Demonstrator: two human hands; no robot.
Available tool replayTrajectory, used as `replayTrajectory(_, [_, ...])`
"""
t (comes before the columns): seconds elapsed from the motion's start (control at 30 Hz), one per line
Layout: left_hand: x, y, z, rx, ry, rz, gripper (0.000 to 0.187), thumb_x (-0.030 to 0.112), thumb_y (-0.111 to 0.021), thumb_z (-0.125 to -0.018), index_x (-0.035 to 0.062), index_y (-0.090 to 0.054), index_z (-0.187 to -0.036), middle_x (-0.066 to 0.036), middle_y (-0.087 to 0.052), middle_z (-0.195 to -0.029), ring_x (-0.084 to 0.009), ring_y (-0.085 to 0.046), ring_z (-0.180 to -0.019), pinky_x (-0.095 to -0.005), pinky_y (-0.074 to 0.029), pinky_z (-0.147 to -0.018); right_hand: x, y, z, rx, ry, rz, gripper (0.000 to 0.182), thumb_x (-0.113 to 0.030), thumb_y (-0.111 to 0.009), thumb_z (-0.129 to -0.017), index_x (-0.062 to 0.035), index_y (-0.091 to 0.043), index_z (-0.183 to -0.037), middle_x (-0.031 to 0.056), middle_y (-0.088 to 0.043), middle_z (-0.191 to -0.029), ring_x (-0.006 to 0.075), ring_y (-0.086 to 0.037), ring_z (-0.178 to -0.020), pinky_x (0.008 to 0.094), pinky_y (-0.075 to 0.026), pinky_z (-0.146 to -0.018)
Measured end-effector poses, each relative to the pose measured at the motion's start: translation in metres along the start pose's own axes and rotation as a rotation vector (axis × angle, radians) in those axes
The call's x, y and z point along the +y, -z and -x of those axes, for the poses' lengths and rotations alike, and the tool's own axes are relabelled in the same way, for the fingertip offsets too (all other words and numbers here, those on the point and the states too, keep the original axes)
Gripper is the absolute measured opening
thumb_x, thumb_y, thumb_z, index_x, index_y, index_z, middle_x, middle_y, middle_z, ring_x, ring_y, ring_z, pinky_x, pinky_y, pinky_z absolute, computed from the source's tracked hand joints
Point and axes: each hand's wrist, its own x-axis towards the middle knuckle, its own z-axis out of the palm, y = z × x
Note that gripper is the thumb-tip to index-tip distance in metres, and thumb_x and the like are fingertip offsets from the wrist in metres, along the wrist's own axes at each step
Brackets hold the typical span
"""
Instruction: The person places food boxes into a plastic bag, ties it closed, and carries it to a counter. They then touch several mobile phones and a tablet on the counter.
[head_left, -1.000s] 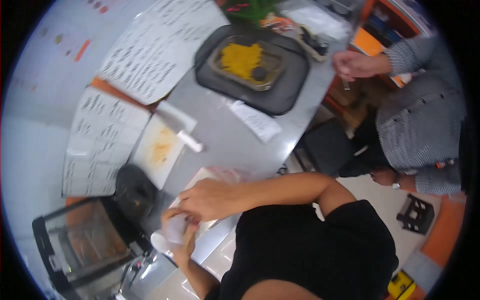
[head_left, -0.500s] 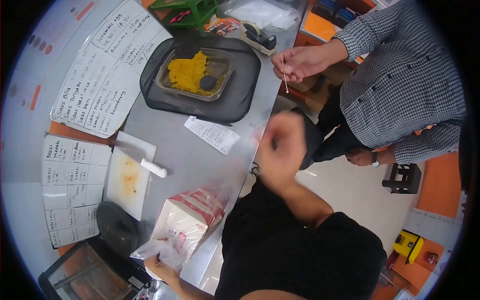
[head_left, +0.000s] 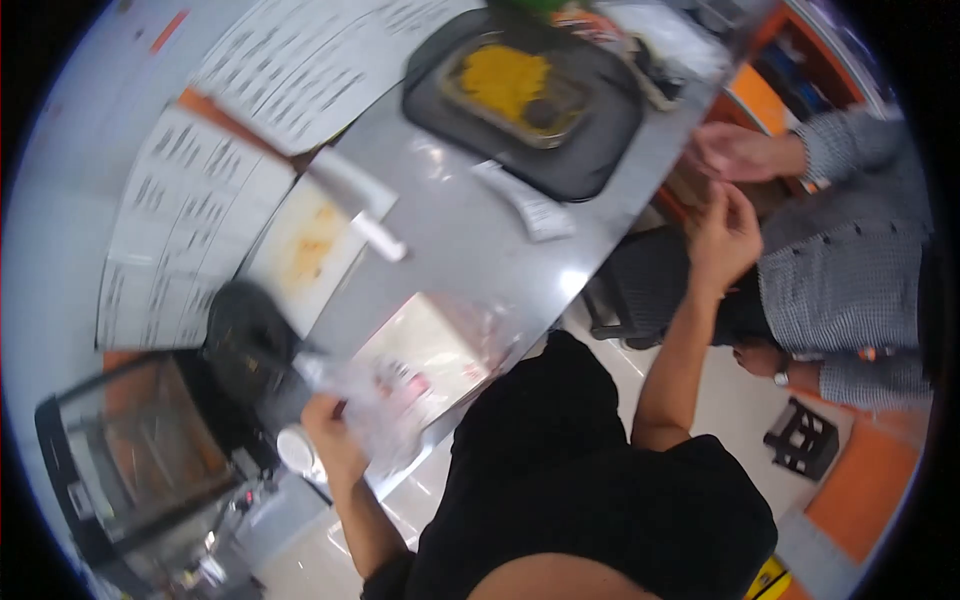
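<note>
Fingers of left hand are pinched on the edge of a clear plastic bag, which lies over a white box w/ red print at the near edge of the grey table. Right hand is raised off the table to the right, fingers loosely curled & spread, holding nothing that can be made out (blurred). It sits just below a co-worker's hand, sleeve in a checked shirt; whether the two hands touch can't be told.

On table, far side: black tray w/ a dish of yellow food. A receipt slip lies near the tray. Left of centre, a white cutting board w/ a white-handled knife across it. Handwritten sheets line the left edge. Black round lid sits near the left hand, beside a glass-fronted appliance.
</note>
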Motion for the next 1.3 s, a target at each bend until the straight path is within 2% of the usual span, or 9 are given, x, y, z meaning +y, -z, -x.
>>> replayTrajectory(0.13, [0.019, -0.004, -0.006, -0.012, 0.195, 0.263, 0.021, -0.003, -0.079, -0.070, -0.0012, -0.072, -0.090, -0.005, -0.068, -0.089, -0.0097, -0.061, -0.080, -0.0250, -0.047, -0.073, -0.038, 0.008, 0.042, -0.212, -0.097, -0.082, 0.013, -0.010, -0.069, -0.092, 0.0024, -0.070, -0.096, 0.0016, -0.065, -0.078, 0.0045, -0.055, -0.063, 0.0170, -0.038, -0.053])
replayTrajectory(0.23, [0.017, 0.003, -0.010, -0.113, 0.194, 0.315, 0.024, -0.005, -0.079, -0.070, -0.0011, -0.071, -0.092, -0.003, -0.067, -0.090, -0.0093, -0.061, -0.082, -0.0243, -0.047, -0.074, -0.068, 0.008, 0.076, -0.445, -0.101, -0.192, 0.010, -0.008, -0.068, -0.091, 0.0017, -0.070, -0.094, 0.0026, -0.066, -0.079, 0.0057, -0.057, -0.062, 0.0173, -0.040, -0.055])
replayTrajectory(0.33, [0.018, 0.008, -0.015, -0.176, 0.197, 0.316, 0.024, -0.005, -0.079, -0.071, -0.0007, -0.072, -0.093, -0.002, -0.067, -0.089, -0.0090, -0.061, -0.083, -0.0237, -0.047, -0.075, -0.113, 0.009, 0.117, -1.013, -0.278, -0.391, 0.004, 0.002, -0.068, -0.085, 0.0013, -0.071, -0.089, 0.0086, -0.068, -0.081, 0.0084, -0.060, -0.059, 0.0206, -0.046, -0.052])
replayTrajectory(0.4, [0.017, 0.011, -0.017, -0.204, 0.232, 0.355, 0.023, -0.006, -0.078, -0.071, -0.0004, -0.072, -0.093, -0.002, -0.068, -0.089, -0.0089, -0.062, -0.082, -0.0235, -0.048, -0.075, -0.136, -0.006, 0.128, -1.555, -0.145, -0.422, 0.008, 0.002, -0.073, -0.082, 0.0012, -0.073, -0.089, 0.0107, -0.070, -0.081, 0.0124, -0.067, -0.061, 0.0216, -0.049, -0.052])
replayTrajectory(0.47, [0.014, 0.015, -0.021, -0.277, 0.264, 0.366, 0.022, -0.006, -0.075, -0.074, 0.0006, -0.072, -0.095, -0.002, -0.070, -0.089, -0.0084, -0.062, -0.080, -0.0238, -0.049, -0.075, -0.145, -0.023, 0.152, -1.767, -0.139, -0.434, 0.007, -0.004, -0.075, -0.083, -0.0003, -0.073, -0.089, 0.0077, -0.071, -0.079, 0.0113, -0.068, -0.062, 0.0227, -0.051, -0.055])
replayTrajectory(0.53, [0.009, 0.017, -0.023, -0.308, 0.265, 0.439, 0.022, -0.007, -0.074, -0.075, 0.0010, -0.073, -0.096, -0.002, -0.070, -0.088, -0.0082, -0.063, -0.079, -0.0235, -0.049, -0.074, -0.153, -0.041, 0.173, -1.794, -0.035, -0.356, 0.008, -0.005, -0.072, -0.085, 0.0009, -0.072, -0.091, 0.0089, -0.071, -0.079, 0.0118, -0.068, -0.061, 0.0236, -0.052, -0.057])
replayTrajectory(0.8, [0.007, 0.018, -0.019, -0.302, 0.243, 0.480, 0.025, -0.008, -0.073, -0.076, 0.0009, -0.073, -0.099, -0.003, -0.071, -0.090, -0.0087, -0.064, -0.082, -0.0230, -0.050, -0.073, -0.160, -0.069, 0.198, -1.601, -0.199, -0.162, 0.009, -0.003, -0.067, -0.086, 0.0036, -0.070, -0.092, 0.0092, -0.070, -0.072, 0.0112, -0.066, -0.062, 0.0248, -0.052, -0.059])
replayTrajectory(1.2, [0.023, 0.009, -0.010, -0.150, -0.182, 0.075, 0.034, -0.006, -0.081, -0.066, 0.0019, -0.073, -0.098, -0.009, -0.067, -0.094, -0.0171, -0.067, -0.085, -0.0271, -0.054, -0.072, -0.165, -0.069, 0.200, -1.604, -0.429, -0.142, 0.008, 0.000, -0.063, -0.091, 0.0058, -0.067, -0.094, 0.0086, -0.069, -0.074, 0.0105, -0.066, -0.065, 0.0251, -0.054, -0.059])
replayTrajectory(1.3, [0.018, 0.009, -0.013, -0.208, -0.030, 0.353, 0.035, -0.006, -0.080, -0.067, 0.0020, -0.072, -0.100, -0.009, -0.067, -0.097, -0.0168, -0.066, -0.085, -0.0279, -0.054, -0.073, -0.168, -0.071, 0.194, -1.634, -0.485, -0.109, 0.007, 0.000, -0.062, -0.092, 0.0056, -0.066, -0.094, 0.0082, -0.068, -0.074, 0.0105, -0.065, -0.065, 0.0248, -0.055, -0.060])
